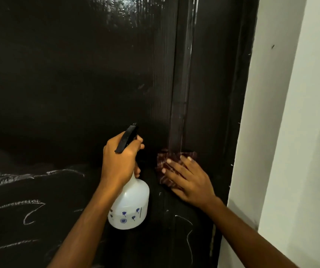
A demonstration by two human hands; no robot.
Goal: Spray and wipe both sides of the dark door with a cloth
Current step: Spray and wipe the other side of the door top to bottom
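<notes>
Head view: the dark door (58, 74) fills the left and middle of the frame. Pale chalk scribbles (10, 176) cross its lower left part; no word in them can be read. Low and centre against the door, the left hand (120, 161) is curled round the neck of a white bottle (130, 206), fingers wrapped under its black sprayer (126, 139), whose nozzle points up at the door. The bottle hangs upright below the fist. Its plastic is cloudy, so what it holds cannot be told. Small blue flower prints and a short dark line mark its lower side, with no readable text. Just right of the bottle, the right hand (190, 182) lies flat with fingers spread, pressing a brown patterned cloth (162, 157) against the door's right edge. A wet streak (186, 74) runs up the door from the cloth. Right of the door stands a white wall (290, 132).
</notes>
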